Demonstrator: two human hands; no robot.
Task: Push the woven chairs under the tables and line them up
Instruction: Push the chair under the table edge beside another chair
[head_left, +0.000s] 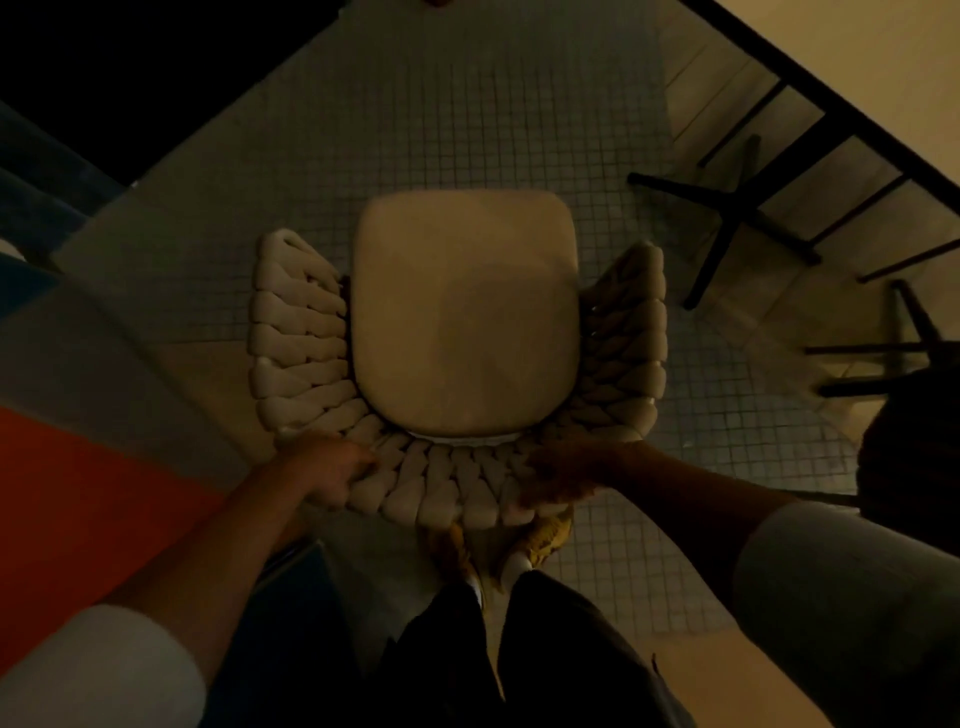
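Dim, yellowish light; view straight down.

Cream woven chair (301, 332), with its curved back and arms made of thick braided rope, stands on the pale small-tile mosaic floor (467, 130), back towards the person. A square cream seat cushion (462, 322) with rounded corners fills its seat.

Left hand (332, 473): fingers curled over the top of the braided back at its left rear, grasping it. Right hand (566, 475): clasped over the back at its right rear, in deep shadow.

Pale table top with a dark edge (883, 62) is at upper right, its black cross-shaped base (727, 218) on the tiles. The chair sits left of that base, apart from it, out in the open and not under the top.

Yellow shoes (545, 540) just behind the chair's back; dark trousers below them
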